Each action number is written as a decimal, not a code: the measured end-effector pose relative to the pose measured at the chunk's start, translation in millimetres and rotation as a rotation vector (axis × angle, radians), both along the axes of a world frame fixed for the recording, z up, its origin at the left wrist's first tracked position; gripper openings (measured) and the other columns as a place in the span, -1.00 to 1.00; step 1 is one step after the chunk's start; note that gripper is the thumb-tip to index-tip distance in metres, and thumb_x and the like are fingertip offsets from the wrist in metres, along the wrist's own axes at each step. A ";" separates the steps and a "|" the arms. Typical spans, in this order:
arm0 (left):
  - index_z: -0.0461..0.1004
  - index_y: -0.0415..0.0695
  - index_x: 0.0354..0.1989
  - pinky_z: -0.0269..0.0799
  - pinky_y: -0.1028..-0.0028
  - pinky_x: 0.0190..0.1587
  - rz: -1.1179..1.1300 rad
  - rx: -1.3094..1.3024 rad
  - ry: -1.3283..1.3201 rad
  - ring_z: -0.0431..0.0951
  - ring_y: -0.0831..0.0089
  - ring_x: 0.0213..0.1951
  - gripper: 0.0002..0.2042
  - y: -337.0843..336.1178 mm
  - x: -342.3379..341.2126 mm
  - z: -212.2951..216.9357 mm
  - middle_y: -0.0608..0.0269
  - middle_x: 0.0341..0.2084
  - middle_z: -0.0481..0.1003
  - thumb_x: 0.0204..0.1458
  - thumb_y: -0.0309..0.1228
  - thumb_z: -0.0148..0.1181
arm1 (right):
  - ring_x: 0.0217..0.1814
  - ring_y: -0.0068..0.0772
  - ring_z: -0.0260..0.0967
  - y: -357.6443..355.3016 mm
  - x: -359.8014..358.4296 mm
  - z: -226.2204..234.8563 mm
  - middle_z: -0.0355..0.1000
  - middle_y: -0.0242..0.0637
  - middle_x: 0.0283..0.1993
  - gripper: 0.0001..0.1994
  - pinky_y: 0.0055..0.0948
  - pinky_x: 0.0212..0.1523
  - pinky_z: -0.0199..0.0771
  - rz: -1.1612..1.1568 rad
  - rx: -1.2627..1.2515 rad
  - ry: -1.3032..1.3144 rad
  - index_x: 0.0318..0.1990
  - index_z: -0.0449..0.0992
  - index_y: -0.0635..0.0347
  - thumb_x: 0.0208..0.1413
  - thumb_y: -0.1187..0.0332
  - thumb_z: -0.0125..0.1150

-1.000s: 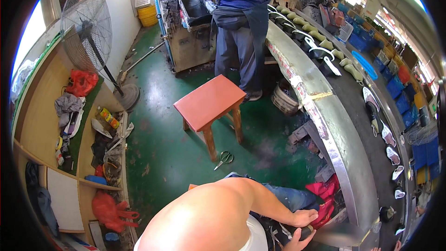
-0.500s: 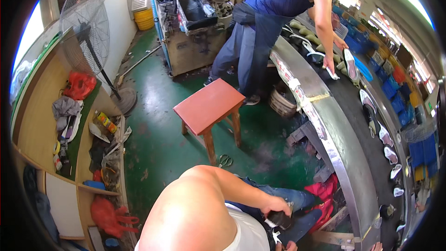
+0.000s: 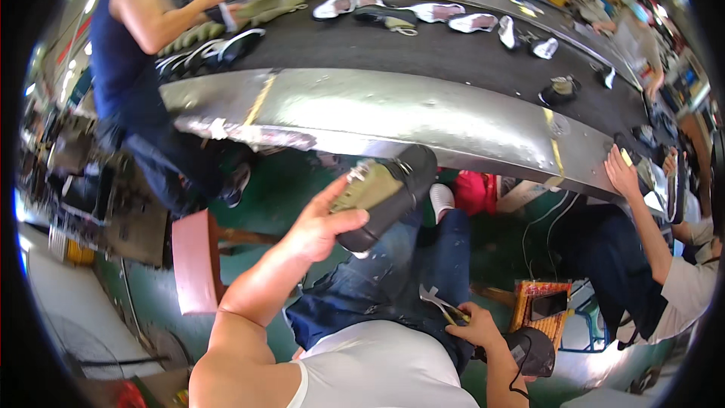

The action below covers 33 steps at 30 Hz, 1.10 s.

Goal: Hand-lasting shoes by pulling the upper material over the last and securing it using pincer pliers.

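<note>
My left hand (image 3: 321, 223) is closed around an olive and black shoe (image 3: 389, 193), held up in front of my knees, just short of the metal edge of the conveyor. Low over my lap, my right hand (image 3: 474, 326) grips a pair of pliers (image 3: 444, 307) by their yellowish handles; the metal jaws point up and left. Beside my right forearm sits a dark shoe-like item (image 3: 533, 352) with a black cord, partly behind the arm.
A conveyor (image 3: 302, 53) carrying several shoes and white-lined uppers (image 3: 442, 12) crosses ahead. One co-worker (image 3: 124, 38) stands at the left; another's hand (image 3: 622, 174) rests on the conveyor edge at right. Nearby are a pinkish stool (image 3: 195, 263) and a phone (image 3: 549, 304) on a woven seat.
My view has swung right toward the conveyor. The shoe, earlier low by my lap, is now raised and held out in my left hand. The pliers have come into sight in my right hand.
</note>
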<state>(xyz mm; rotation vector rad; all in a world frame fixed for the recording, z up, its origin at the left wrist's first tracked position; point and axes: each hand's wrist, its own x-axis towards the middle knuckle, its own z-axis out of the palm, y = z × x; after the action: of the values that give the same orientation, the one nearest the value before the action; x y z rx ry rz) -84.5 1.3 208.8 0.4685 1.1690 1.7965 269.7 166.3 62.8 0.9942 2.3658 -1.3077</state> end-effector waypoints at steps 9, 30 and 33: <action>0.22 -0.33 0.24 0.46 0.32 0.04 -0.017 -0.022 0.080 0.53 0.30 -0.02 -0.47 211.7 -101.2 32.6 0.04 0.01 0.46 0.08 -0.49 0.15 | -0.24 -0.43 0.40 130.5 -80.4 25.3 0.42 -0.32 -0.20 -0.62 -0.40 -0.21 0.43 -0.493 -0.103 0.628 0.03 0.38 0.25 0.02 0.47 0.25; 0.27 -0.32 0.22 0.20 0.21 0.30 0.390 -0.332 1.463 0.29 -0.02 0.26 -0.40 516.8 -313.8 -99.6 -0.18 0.21 0.30 0.11 -0.15 0.19 | -0.26 -0.05 0.42 290.4 -182.7 49.1 0.43 -0.05 -0.17 -0.47 -0.23 -0.22 0.46 -0.333 0.865 0.662 0.00 0.40 0.31 -0.20 0.46 0.45; 0.19 -0.37 0.21 0.13 0.08 0.32 0.761 -0.583 1.758 0.17 -0.16 0.25 -0.41 489.2 -438.6 -106.1 -0.31 0.18 0.22 -0.03 -0.38 0.12 | -0.29 -0.09 0.41 292.4 -185.2 51.1 0.42 -0.07 -0.21 -0.46 -0.25 -0.26 0.45 -0.315 0.860 0.638 -0.01 0.39 0.30 -0.24 0.47 0.45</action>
<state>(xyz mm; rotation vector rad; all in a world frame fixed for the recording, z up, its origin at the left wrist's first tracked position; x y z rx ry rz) -523.2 490.5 102.7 1.4722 3.2477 1.1009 84.5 458.7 113.9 1.3440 3.5287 -0.7071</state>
